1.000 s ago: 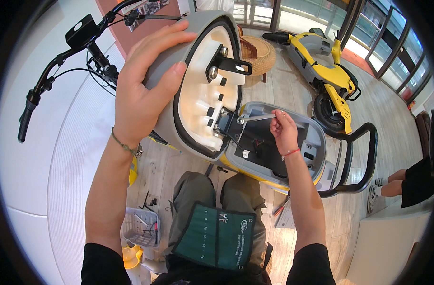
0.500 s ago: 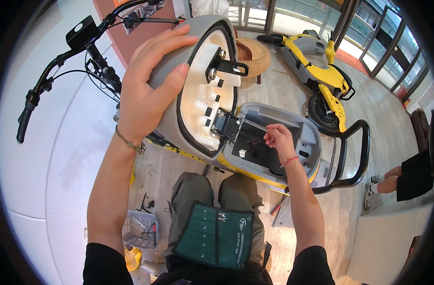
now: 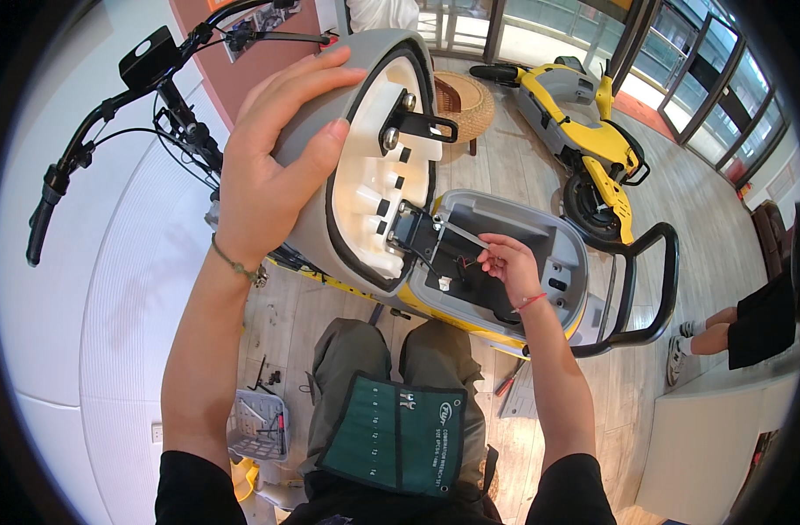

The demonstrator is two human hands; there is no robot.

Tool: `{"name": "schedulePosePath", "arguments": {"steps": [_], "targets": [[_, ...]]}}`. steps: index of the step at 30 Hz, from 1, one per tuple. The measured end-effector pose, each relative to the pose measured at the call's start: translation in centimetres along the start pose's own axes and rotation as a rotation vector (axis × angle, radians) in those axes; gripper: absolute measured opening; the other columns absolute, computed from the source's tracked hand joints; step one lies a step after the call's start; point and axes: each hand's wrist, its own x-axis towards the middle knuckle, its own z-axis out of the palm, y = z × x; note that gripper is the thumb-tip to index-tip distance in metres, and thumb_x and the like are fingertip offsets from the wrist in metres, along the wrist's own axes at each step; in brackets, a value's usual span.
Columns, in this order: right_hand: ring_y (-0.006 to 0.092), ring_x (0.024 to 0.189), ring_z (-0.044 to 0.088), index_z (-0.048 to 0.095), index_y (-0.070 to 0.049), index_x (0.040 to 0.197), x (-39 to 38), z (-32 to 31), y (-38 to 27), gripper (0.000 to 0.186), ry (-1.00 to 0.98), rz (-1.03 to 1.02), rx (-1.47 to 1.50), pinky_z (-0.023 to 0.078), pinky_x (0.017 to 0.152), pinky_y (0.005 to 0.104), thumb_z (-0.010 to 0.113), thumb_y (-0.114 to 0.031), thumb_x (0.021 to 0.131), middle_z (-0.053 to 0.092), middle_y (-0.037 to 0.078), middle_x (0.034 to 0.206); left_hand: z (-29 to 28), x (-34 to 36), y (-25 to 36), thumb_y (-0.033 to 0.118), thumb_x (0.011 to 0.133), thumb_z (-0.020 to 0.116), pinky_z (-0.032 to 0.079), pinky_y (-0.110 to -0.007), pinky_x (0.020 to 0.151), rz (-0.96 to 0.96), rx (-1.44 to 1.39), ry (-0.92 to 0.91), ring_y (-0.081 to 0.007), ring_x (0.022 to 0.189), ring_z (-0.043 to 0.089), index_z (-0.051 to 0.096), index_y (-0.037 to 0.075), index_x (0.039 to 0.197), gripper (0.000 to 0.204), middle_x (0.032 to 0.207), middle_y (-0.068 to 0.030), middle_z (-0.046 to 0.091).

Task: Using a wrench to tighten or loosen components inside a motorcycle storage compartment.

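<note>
One spread left hand (image 3: 273,171) on seat (image 3: 362,188), right hand (image 3: 512,266) pinching wrench (image 3: 464,234), lettered green pouch (image 3: 375,437)

head-worn fisheye | faces down | left hand (image 3: 273,162) nearer — right hand (image 3: 510,269) farther

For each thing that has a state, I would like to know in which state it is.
Seat: tilted up, underside exposed
Box: open, wires inside
Wrench: held, far end at a bolt
Left grip: spread against the seat
Right grip: closed on the wrench
Pouch: unfolded across the lap
Basket: holding tools
Other scooter: parked, riderless
</note>
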Motion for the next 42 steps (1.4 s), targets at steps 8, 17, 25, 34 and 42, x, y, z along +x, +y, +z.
{"name": "schedulePosePath", "arguments": {"steps": [8, 17, 25, 34, 42], "targets": [[0.0118, 0.067, 0.063, 0.065, 0.003, 0.119, 0.2, -0.2, 0.3, 0.032, 0.052, 0.057, -0.151, 0.045, 0.06, 0.0232, 0.054, -0.01, 0.092, 0.071, 0.009, 0.083, 0.1, 0.0, 0.0, 0.025, 0.088, 0.063, 0.035, -0.041, 0.112, 0.005, -0.003, -0.003, -0.0281, 0.132, 0.049, 0.068, 0.008, 0.122, 0.039, 0.139, -0.0119, 0.06], [0.0108, 0.062, 0.061, 0.069, -0.001, 0.099, 0.3, 0.2, 0.7, 0.022, -0.084, 0.234, -0.408, 0.045, 0.056, 0.0237, 0.058, -0.019, 0.095, 0.071, 0.008, 0.081, 0.0, 0.1, -0.1, 0.027, 0.088, 0.063, 0.036, -0.04, 0.111, 0.018, -0.002, 0.0, -0.026, 0.128, 0.052, 0.069, 0.008, 0.123, 0.04, 0.139, -0.0111, 0.06], [0.0087, 0.076, 0.061, 0.069, -0.003, 0.105, 0.5, -0.3, 1.2, 0.018, 0.006, 0.146, -0.254, 0.045, 0.063, 0.0233, 0.06, -0.017, 0.098, 0.07, 0.003, 0.088, 0.1, -0.1, -0.1, 0.028, 0.088, 0.063, 0.036, -0.04, 0.112, -0.004, -0.015, -0.002, -0.0267, 0.131, 0.05, 0.069, 0.008, 0.123, 0.041, 0.139, -0.0113, 0.06], [0.0098, 0.075, 0.062, 0.068, -0.003, 0.109, 0.9, -1.0, 1.8, 0.02, 0.08, 0.168, -0.28, 0.045, 0.064, 0.0237, 0.061, -0.018, 0.098, 0.07, 0.003, 0.087, 0.0, 0.0, 0.1, 0.028, 0.088, 0.063, 0.034, -0.042, 0.113, -0.014, 0.004, -0.008, -0.0283, 0.133, 0.048, 0.068, 0.008, 0.123, 0.04, 0.139, -0.012, 0.06], [0.0105, 0.072, 0.065, 0.067, -0.004, 0.107, 0.2, 0.2, 1.2, 0.02, -0.076, 0.25, -0.454, 0.046, 0.063, 0.023, 0.057, -0.02, 0.099, 0.073, 0.006, 0.089, 0.0, -0.1, -0.1, 0.028, 0.089, 0.064, 0.035, -0.041, 0.113, -0.01, 0.007, -0.002, -0.028, 0.133, 0.048, 0.068, 0.008, 0.123, 0.04, 0.139, -0.0115, 0.06]]}}
